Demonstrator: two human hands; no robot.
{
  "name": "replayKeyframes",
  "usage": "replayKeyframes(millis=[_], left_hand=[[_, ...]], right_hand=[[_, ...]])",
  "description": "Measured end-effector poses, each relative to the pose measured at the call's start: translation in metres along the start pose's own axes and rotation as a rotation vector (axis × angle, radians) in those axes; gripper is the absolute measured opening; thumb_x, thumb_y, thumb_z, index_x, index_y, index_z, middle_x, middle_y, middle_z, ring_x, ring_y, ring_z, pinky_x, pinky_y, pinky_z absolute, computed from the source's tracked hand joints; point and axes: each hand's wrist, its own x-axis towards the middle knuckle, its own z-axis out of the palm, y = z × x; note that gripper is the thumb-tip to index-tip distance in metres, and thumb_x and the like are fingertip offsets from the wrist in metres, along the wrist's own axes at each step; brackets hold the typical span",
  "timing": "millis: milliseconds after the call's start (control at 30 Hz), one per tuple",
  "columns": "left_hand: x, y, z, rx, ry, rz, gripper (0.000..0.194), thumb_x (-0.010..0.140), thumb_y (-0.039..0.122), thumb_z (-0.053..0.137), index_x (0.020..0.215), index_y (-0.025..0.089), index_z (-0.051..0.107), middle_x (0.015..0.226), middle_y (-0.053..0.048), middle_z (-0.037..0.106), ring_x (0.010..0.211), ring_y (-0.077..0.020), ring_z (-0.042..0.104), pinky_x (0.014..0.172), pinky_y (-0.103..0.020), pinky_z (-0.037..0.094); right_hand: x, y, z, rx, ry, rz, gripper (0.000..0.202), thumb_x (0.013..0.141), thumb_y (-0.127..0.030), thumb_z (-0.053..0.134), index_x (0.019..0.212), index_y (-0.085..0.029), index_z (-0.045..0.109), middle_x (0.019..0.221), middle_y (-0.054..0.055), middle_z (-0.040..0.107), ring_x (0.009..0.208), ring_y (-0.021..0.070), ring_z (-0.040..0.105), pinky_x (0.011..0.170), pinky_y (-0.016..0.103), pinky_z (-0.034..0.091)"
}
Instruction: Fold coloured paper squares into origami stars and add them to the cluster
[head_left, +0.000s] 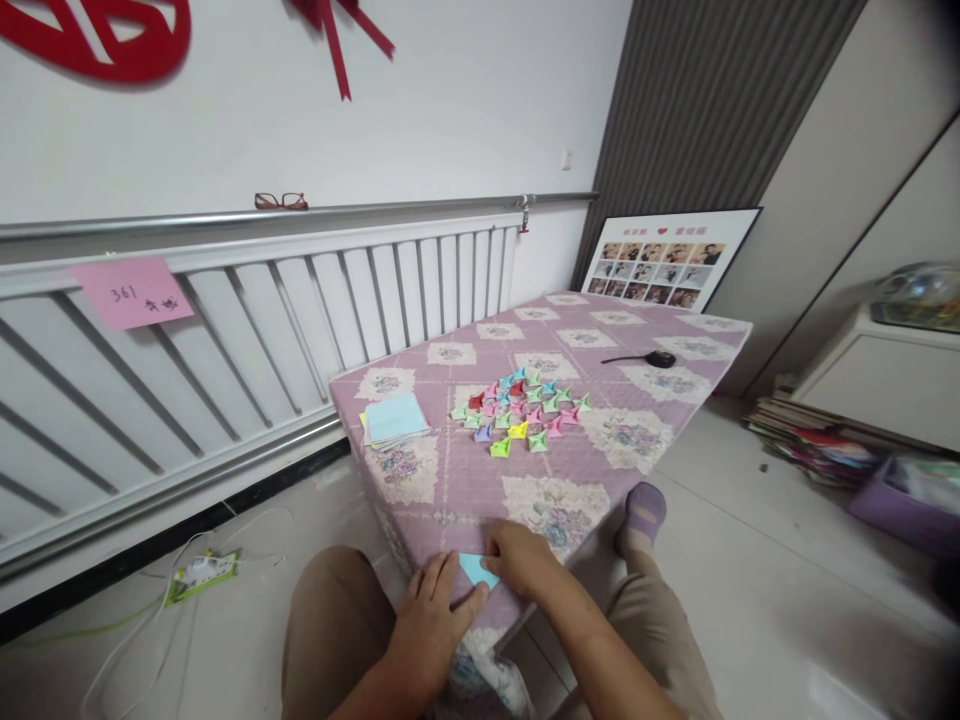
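A light blue sheet of folded paper (pixel 474 569) lies flat near the close corner of the cloth-covered table. My left hand (pixel 433 622) rests on the cloth with fingers stretched out, its thumb and fingertips touching the paper's left and lower edges. Curled closed, my right hand (pixel 523 560) presses on the paper's right side and hides part of it. Beyond my hands stand several small folded paper figures (pixel 517 409) in green, pink, red, blue, yellow and purple. A stack of square paper sheets (pixel 397 418), blue on top, lies at the table's left edge.
A floral pink tablecloth (pixel 469 480) covers the table. A black object with a thin strap (pixel 660 358) lies toward the far right. A white radiator (pixel 300 340) runs along the left wall, with a pink note (pixel 133 293) on it. On the floor sits a power strip (pixel 202 575).
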Motion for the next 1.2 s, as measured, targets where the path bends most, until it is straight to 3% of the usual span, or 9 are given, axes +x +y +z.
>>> replayKeyframes(millis=[200, 400, 533, 600, 667, 733, 900, 1033, 1200], left_hand=[[-0.001, 0.001, 0.001, -0.014, 0.074, 0.002, 0.054, 0.093, 0.022, 0.053, 0.138, 0.047, 0.037, 0.144, -0.009, 0.041, 0.129, -0.0291, 0.039, 0.099, -0.048, 0.043], [-0.004, 0.006, 0.000, -0.118, 0.072, -0.047, 0.054, 0.090, 0.014, 0.054, 0.133, 0.044, 0.045, 0.144, -0.008, 0.041, 0.131, -0.0286, 0.037, 0.102, -0.049, 0.040], [-0.011, 0.013, -0.005, -0.486, 0.059, -0.153, 0.056, 0.083, 0.006, 0.051, 0.133, 0.032, 0.049, 0.148, -0.010, 0.034, 0.135, -0.0298, 0.031, 0.107, -0.050, 0.033], [-0.011, 0.019, -0.013, -0.769, 0.115, -0.302, 0.057, 0.081, 0.009, 0.048, 0.136, 0.024, 0.045, 0.145, -0.012, 0.037, 0.130, -0.0274, 0.039, 0.106, -0.043, 0.035], [-0.005, 0.025, -0.026, -1.087, 0.182, -0.547, 0.054, 0.082, 0.016, 0.048, 0.136, 0.018, 0.043, 0.134, -0.014, 0.049, 0.111, -0.0235, 0.053, 0.093, -0.035, 0.044], [0.004, 0.030, -0.044, -1.373, 0.189, -0.659, 0.055, 0.077, 0.024, 0.056, 0.131, 0.016, 0.046, 0.123, -0.013, 0.056, 0.091, -0.0210, 0.058, 0.078, -0.030, 0.047], [0.020, 0.037, -0.078, -1.647, 0.178, -0.662, 0.040, 0.074, 0.033, 0.062, 0.111, 0.017, 0.059, 0.084, -0.002, 0.060, 0.067, -0.0140, 0.048, 0.060, -0.024, 0.038], [0.021, 0.041, -0.080, -1.735, 0.207, -0.678, 0.027, 0.075, 0.041, 0.064, 0.082, 0.016, 0.060, 0.057, 0.006, 0.044, 0.053, -0.0100, 0.036, 0.053, -0.022, 0.029], [0.019, 0.042, -0.080, -1.897, 0.241, -0.642, 0.031, 0.072, 0.044, 0.071, 0.073, 0.016, 0.059, 0.055, 0.007, 0.044, 0.052, -0.0085, 0.033, 0.053, -0.022, 0.027]], right_hand=[[0.008, 0.006, 0.007, 0.155, -0.065, -0.046, 0.009, 0.066, -0.014, 0.065, 0.074, -0.019, 0.065, 0.072, -0.001, 0.065, 0.066, 0.0127, 0.054, 0.058, 0.022, 0.031], [0.005, 0.010, 0.011, 0.313, -0.030, -0.067, 0.008, 0.066, -0.010, 0.059, 0.065, -0.018, 0.059, 0.063, -0.004, 0.059, 0.061, 0.0115, 0.051, 0.058, 0.022, 0.032], [-0.009, 0.009, 0.008, 0.454, 0.051, -0.065, 0.009, 0.072, -0.016, 0.054, 0.064, -0.019, 0.051, 0.060, -0.004, 0.053, 0.060, 0.0113, 0.048, 0.058, 0.022, 0.035], [-0.018, 0.005, 0.008, 0.515, 0.106, -0.064, 0.014, 0.077, -0.024, 0.050, 0.064, -0.021, 0.047, 0.061, -0.004, 0.050, 0.060, 0.0118, 0.047, 0.058, 0.022, 0.036], [-0.029, -0.001, 0.009, 0.593, 0.167, -0.061, 0.018, 0.080, -0.033, 0.047, 0.066, -0.022, 0.045, 0.062, -0.004, 0.047, 0.061, 0.0125, 0.046, 0.059, 0.023, 0.037], [-0.040, -0.011, 0.012, 0.771, 0.231, -0.048, 0.023, 0.079, -0.041, 0.050, 0.067, -0.022, 0.047, 0.061, -0.005, 0.044, 0.059, 0.0127, 0.044, 0.056, 0.024, 0.036], [-0.058, -0.031, 0.020, 0.991, 0.316, -0.032, 0.036, 0.075, -0.053, 0.058, 0.063, -0.021, 0.048, 0.059, -0.005, 0.043, 0.057, 0.0123, 0.041, 0.055, 0.025, 0.036], [-0.066, -0.039, 0.024, 1.082, 0.338, -0.024, 0.043, 0.074, -0.061, 0.060, 0.064, -0.021, 0.049, 0.059, -0.005, 0.045, 0.057, 0.0126, 0.043, 0.055, 0.025, 0.037], [-0.073, -0.050, 0.014, 1.172, 0.276, -0.029, 0.049, 0.069, -0.067, 0.063, 0.063, -0.021, 0.048, 0.057, -0.005, 0.047, 0.056, 0.0125, 0.047, 0.056, 0.025, 0.039]])
